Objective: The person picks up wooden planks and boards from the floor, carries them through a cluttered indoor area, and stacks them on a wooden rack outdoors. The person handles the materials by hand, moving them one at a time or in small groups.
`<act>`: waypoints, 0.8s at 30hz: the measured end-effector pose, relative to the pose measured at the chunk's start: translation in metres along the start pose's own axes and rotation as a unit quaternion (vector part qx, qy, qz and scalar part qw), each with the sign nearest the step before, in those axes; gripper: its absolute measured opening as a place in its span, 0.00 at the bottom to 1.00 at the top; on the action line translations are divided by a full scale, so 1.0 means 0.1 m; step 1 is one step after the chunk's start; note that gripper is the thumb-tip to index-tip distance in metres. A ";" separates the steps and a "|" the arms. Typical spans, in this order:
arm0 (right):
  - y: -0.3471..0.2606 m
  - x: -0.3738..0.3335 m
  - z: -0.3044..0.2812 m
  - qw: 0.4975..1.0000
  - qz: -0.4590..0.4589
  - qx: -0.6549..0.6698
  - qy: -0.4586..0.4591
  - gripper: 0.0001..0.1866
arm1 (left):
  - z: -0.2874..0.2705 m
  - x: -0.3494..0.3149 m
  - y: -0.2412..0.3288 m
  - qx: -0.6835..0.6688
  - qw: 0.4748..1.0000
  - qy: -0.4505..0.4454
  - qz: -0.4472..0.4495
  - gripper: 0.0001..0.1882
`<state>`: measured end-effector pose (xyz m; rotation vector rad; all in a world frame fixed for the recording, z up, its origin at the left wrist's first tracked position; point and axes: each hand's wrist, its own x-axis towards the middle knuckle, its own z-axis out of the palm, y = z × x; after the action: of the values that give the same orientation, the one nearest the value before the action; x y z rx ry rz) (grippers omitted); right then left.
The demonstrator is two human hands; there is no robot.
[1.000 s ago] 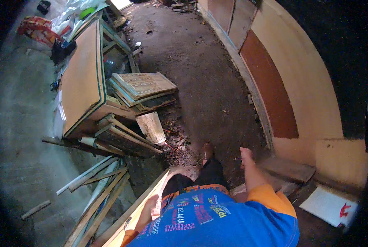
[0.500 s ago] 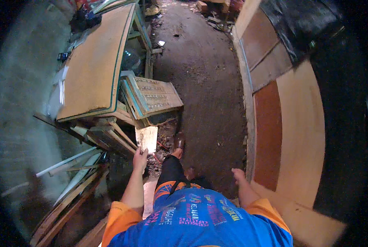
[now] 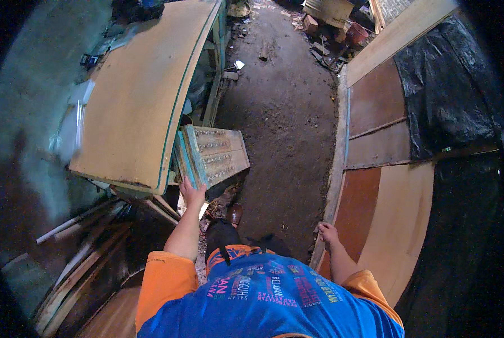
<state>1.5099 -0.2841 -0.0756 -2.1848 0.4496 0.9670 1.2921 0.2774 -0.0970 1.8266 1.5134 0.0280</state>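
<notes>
My left hand (image 3: 193,194) reaches forward beneath the near corner of a large tan-topped table (image 3: 133,101). Its fingers look stretched and apart, touching the near end of several leaning wooden panels (image 3: 218,152) with pale blue edges. The front panel has rows of small bumps or holes across its face. Below that hand a pale board (image 3: 195,209) shows, partly covered by the wrist. My right hand (image 3: 327,232) hangs beside the low wall on the right, fingers curled in, with nothing visible in them.
A dark dirt path (image 3: 280,112) runs ahead between the table and a low wall of plywood panels (image 3: 401,219). Black plastic sheeting (image 3: 443,90) covers part of that wall. Long wooden strips (image 3: 88,265) lean at lower left. Bricks and a red bucket (image 3: 356,34) stand at the far end.
I have moved forward along the path. My left hand has gone from the pale board to the blue-edged panels. My right hand has curled its fingers and come nearer the wall.
</notes>
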 end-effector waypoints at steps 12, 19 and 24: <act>-0.36 1.28 -0.46 0.983 0.065 -0.157 -0.069 0.21 | 0.20 0.24 0.42 0.081 0.971 0.080 -0.210 0.56; -1.74 2.33 -0.03 0.919 -0.091 -0.349 -0.160 0.25 | 0.15 0.17 0.43 0.073 0.976 0.120 -0.166 0.52; -3.42 1.98 0.91 0.894 -0.219 -0.303 -0.248 0.28 | 0.06 0.00 0.89 0.101 0.981 0.112 -0.124 0.51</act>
<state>1.7834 0.0130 -0.1114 -2.2718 -0.6465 1.4659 1.3692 0.2724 -0.0524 1.8248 1.9557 -0.0424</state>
